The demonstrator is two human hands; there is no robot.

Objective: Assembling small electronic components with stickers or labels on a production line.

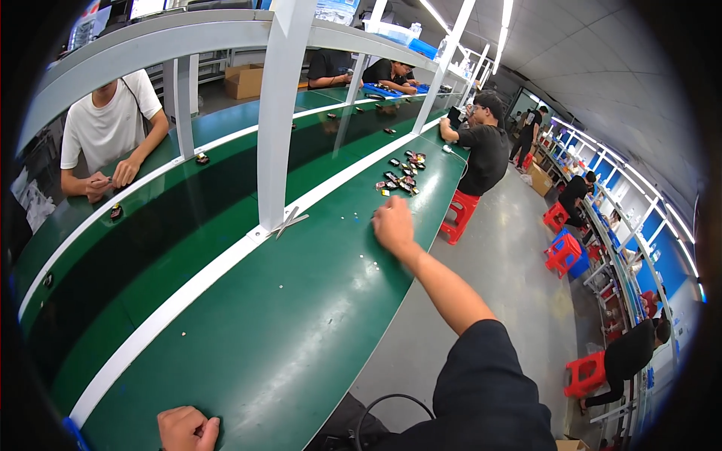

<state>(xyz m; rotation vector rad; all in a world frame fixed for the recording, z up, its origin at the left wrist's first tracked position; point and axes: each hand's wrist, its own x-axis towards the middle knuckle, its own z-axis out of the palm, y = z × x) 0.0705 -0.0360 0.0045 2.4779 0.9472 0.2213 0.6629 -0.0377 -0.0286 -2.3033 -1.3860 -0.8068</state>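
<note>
Bright ceiling lights run above a workshop where people sit along a long green surface. Small black parts lie in a loose pile toward its far right end. Right hand is just beside the pile's near edge, its fingers curled; whether they grip anything, I cannot tell. Left hand rests near the bottom edge of view, loosely curled, its contents hidden. Tiny pale bits dot the space between.
</note>
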